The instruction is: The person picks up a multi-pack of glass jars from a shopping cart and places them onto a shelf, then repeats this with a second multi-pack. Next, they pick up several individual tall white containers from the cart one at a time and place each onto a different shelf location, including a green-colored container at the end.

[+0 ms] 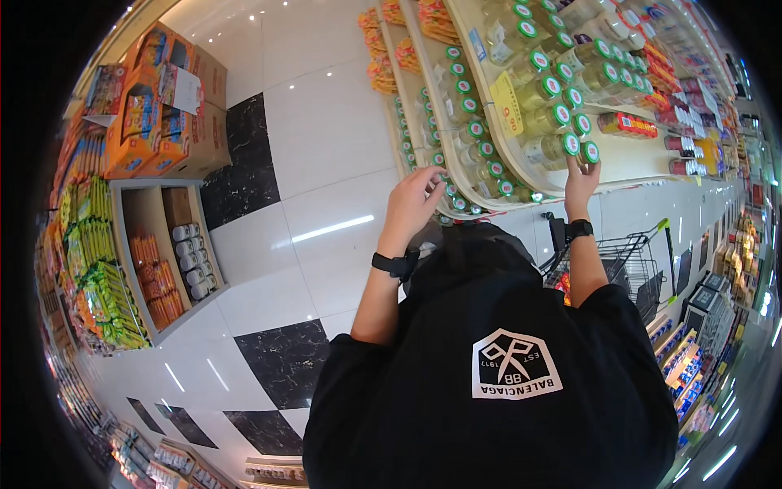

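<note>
On the top shelf of a store rack, rows of glass jars with green lids (551,85) stand close together. My right hand (581,177) is at the rack's front corner, its fingers around the lower part of a green-lidded jar (589,151) at the end of a row. Beside it stands another such jar (570,144), close to my fingertips. My left hand (421,186) is raised with curled fingers near the rounded end of the lower shelves, next to smaller green-lidded jars (451,189); no object shows in it. Both wrists wear black bands.
A wire shopping cart (629,257) with a green-ended handle stands beyond my right forearm. The shelf edge (531,177) curves around the rack's corner, with a yellow price tag (506,105) on it. Across the tiled floor stand orange cartons (174,143) and a display bin (195,293) with packaged goods.
</note>
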The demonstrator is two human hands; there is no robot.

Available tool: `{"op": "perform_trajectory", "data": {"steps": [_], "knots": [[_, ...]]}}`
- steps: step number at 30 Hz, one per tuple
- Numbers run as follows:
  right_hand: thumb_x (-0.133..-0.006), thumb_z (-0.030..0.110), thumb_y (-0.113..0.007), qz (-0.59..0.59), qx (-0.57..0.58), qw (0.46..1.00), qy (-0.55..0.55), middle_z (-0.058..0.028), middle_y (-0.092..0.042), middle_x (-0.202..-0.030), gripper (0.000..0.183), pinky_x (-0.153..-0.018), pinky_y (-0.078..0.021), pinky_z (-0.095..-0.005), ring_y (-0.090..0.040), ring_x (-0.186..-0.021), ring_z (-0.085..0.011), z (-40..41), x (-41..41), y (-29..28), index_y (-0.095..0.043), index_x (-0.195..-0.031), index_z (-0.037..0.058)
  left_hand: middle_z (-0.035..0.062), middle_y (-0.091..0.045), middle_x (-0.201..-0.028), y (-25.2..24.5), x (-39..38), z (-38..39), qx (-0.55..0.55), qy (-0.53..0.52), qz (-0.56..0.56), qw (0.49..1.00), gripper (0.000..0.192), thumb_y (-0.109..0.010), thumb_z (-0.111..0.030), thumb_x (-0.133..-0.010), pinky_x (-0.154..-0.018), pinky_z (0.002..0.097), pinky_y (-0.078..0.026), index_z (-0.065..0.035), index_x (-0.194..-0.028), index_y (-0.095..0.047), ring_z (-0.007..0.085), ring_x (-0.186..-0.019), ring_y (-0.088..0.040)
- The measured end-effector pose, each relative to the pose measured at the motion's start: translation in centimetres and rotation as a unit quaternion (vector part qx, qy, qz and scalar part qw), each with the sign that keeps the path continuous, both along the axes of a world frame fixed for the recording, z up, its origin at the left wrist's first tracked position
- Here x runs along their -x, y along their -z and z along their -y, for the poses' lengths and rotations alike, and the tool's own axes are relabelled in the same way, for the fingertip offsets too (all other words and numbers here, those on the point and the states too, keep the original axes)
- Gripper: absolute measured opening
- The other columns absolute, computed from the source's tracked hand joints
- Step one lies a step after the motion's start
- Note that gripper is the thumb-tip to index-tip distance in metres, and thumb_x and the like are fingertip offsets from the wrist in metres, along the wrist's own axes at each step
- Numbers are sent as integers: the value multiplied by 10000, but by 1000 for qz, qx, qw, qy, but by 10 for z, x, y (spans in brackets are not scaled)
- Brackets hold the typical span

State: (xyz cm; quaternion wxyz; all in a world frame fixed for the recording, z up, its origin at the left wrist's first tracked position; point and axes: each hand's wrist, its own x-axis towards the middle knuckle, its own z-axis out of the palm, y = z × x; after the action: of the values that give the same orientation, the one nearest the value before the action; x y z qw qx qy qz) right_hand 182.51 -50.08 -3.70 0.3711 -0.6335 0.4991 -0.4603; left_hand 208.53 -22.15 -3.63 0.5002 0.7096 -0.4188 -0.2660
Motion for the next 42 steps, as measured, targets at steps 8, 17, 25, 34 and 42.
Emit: {"op": "perform_trajectory", "data": {"steps": [8, 17, 25, 34, 42], "knots": [[-827, 111, -774, -38, -118, 991, -47, -117, -604, -1328, 610, -1033, -420, -333, -568, -1205, -202, 1, 22, 6, -514, -1361, -26, 83, -670, -903, 10, 9, 5, 6, 46, 28, 999, 252, -671, -160, -893, -693, 335, -513, -63, -1125, -655, 219, -756, -646], [-839, 93, -741, 104, -191, 972, -91, -178, -388, -1538, 819, -1027, -470, -376, -502, -1321, -317, -37, 52, -2, -296, -1508, -60, 109, -644, -1089, -5, 54, 19, -112, 166, 64, 978, 310, -689, -174, -873, -734, 369, -533, -79, -1163, -638, 252, -817, -667], [-892, 184, -709, 69, -153, 973, -156, -116, -689, -1143, 447, -894, -531, -328, -658, -1021, -191, -49, 110, -10, -600, -1300, 39, 134, -663, -1054, -34, 127, 52, -125, 256, 121, 951, 320, -697, -131, -866, -738, 350, -526, -43, -1166, -628, 233, -786, -650], [-878, 203, -725, 69, -152, 982, 92, -114, -708, -1031, 395, -765, -539, -305, -673, -876, -162, -81, 354, 41, -635, -1233, 54, 113, -681, -1089, -48, 267, 83, -170, 359, 171, 902, 371, -682, -213, -884, -771, 368, -534, -63, -1218, -621, 262, -855, -662], [-687, 139, -783, -319, -138, 904, 248, -203, -545, -1284, 824, -1001, -430, -467, -500, -1215, -406, -175, 541, 117, -438, -1434, 105, 124, -674, -1096, -52, 376, 90, -155, 424, 203, 869, 397, -681, -191, -889, -802, 377, -526, -49, -1249, -595, 271, -887, -662]]}}
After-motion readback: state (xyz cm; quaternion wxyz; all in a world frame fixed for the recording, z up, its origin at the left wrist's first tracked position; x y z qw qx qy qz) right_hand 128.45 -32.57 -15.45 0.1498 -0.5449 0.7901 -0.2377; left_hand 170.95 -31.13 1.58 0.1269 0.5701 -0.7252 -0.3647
